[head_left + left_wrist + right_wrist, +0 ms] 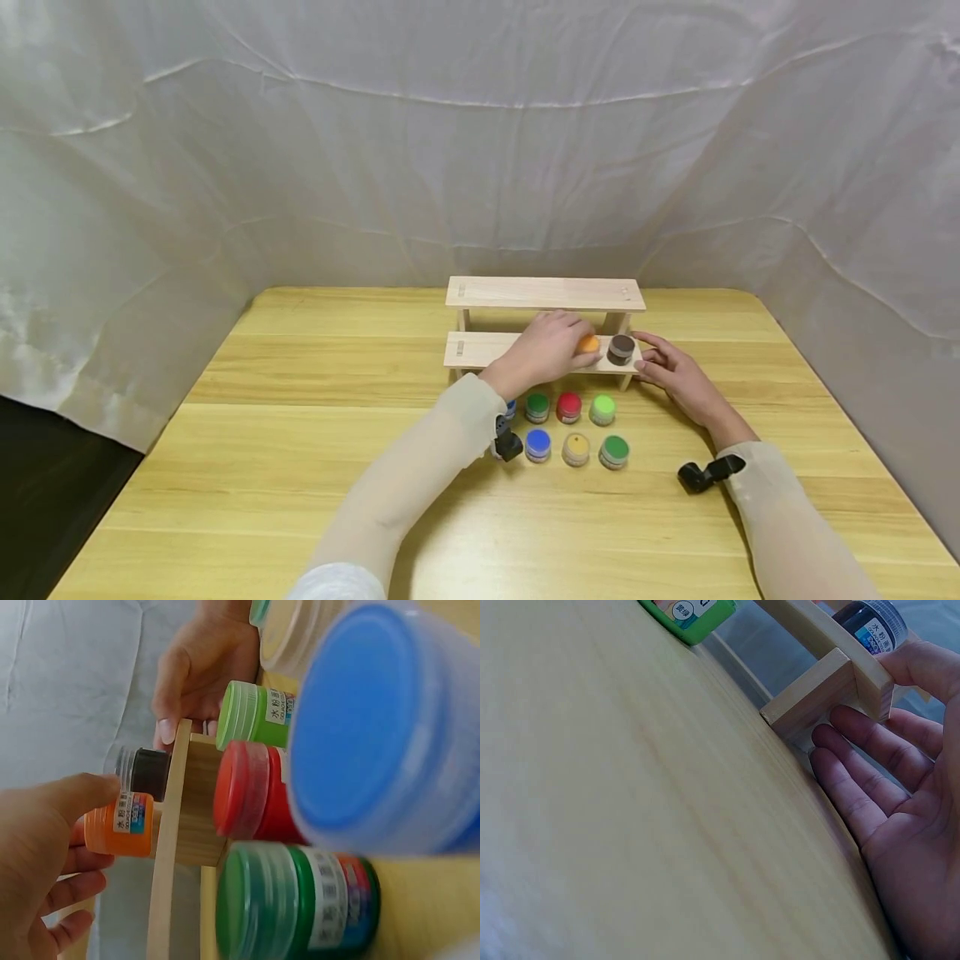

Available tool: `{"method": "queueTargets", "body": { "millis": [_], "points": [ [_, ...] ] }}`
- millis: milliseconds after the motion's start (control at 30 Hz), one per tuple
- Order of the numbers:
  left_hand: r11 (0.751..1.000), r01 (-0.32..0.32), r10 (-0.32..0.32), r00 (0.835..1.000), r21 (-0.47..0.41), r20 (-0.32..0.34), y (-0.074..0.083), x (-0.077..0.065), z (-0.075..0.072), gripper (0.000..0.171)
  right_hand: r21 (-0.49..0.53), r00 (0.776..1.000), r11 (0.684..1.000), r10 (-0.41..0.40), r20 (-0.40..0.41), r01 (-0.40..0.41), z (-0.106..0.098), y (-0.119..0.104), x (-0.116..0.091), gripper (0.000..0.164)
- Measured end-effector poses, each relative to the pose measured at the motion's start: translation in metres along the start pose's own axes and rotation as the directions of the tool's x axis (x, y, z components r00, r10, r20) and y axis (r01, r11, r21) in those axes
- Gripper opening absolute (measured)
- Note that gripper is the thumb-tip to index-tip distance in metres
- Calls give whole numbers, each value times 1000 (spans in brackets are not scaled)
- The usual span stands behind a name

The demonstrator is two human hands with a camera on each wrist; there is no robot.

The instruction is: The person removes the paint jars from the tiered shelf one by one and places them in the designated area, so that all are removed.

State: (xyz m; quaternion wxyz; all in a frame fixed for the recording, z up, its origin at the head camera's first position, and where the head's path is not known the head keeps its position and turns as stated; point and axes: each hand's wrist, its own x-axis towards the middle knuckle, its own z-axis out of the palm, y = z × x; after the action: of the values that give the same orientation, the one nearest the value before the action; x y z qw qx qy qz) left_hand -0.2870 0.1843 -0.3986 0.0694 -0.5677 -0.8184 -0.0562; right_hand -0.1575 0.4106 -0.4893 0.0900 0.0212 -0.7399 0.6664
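Observation:
A wooden two-step rack (545,293) stands toward the back of the table. On its lower step, my left hand (542,348) pinches an orange paint jar (133,836) between thumb and fingers. Right beside that jar sits a dark brown paint jar (621,350), near the step's right end. My right hand (681,383) holds this end of the rack, its thumb (911,664) by the step's top edge and its other fingers below, around the side. Part of the orange jar is hidden behind the left hand in the head view.
Several paint jars stand in two rows before the rack, among them a red jar (568,407), a light green jar (602,409), a blue jar (537,445) and a yellow jar (576,449). The left forearm covers some. Pale sheeting (480,167) hangs behind the table.

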Motion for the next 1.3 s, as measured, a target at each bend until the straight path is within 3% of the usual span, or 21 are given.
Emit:
{"method": "queueTargets", "body": {
  "millis": [300, 800, 933, 1300],
  "points": [
    [999, -51, 50, 998, -15, -36, -10, -22, -12, 43, -3, 1000, 1000, -10, 7, 10, 0, -1, -1, 60],
    [982, 2, -13, 998, -190, -59, -27, -60, -28, 42, -15, 1000, 1000, -15, 14, 15, -1, -1, 0, 59],
    [979, 6, -18, 998, -204, -54, -32, -71, -30, 43, -10, 1000, 1000, -17, 19, 17, -1, 0, 0, 59],
    [979, -20, -4, 993, -203, -115, -41, -103, -37, 43, -31, 1000, 999, -14, 13, 15, -1, 0, 0, 59]
  ]
}}
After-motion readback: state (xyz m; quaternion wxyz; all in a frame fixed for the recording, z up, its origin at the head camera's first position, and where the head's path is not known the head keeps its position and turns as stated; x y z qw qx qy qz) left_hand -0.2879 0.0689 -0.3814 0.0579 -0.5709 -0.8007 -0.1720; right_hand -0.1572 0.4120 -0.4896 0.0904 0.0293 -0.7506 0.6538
